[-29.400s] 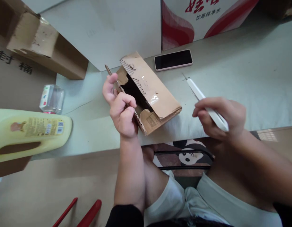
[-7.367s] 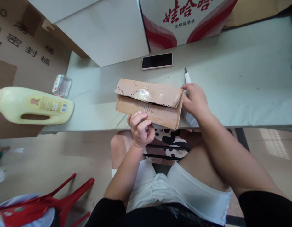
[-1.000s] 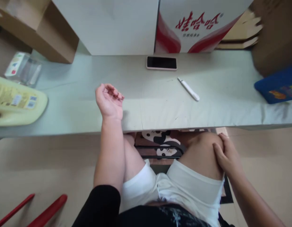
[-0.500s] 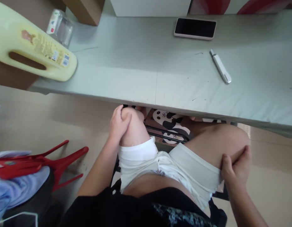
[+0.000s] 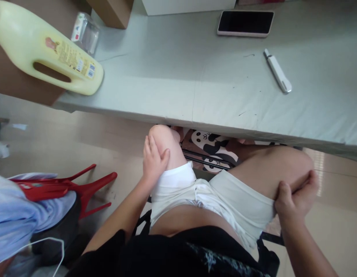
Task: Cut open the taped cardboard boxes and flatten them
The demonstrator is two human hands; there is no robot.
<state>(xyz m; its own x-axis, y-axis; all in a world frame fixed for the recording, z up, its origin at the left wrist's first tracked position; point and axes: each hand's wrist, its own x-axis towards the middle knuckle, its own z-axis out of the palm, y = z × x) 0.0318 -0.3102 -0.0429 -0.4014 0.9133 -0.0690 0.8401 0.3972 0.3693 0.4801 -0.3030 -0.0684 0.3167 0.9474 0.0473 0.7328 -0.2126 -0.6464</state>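
I sit at a pale green table (image 5: 172,84) and both hands rest on my own legs below its front edge. My left hand (image 5: 153,161) lies flat on the side of my left knee, fingers spread, holding nothing. My right hand (image 5: 295,197) cups the outside of my right thigh, fingers curved against the skin, with nothing in it. On the table top lie a white pen-shaped cutter (image 5: 277,70) at the right and a black phone (image 5: 245,23) in a pink case at the far edge.
A pale yellow jug (image 5: 48,54) lies on its side at the table's left end, with a small clear jar (image 5: 86,32) and brown cardboard boxes (image 5: 110,11) behind it. A red plastic chair (image 5: 65,186) with blue cloth (image 5: 13,215) stands on the floor at the left.
My left hand came down from the table to my left knee and slid a little along it. The right hand moved from the knee top to the thigh's outer side. The view dropped.
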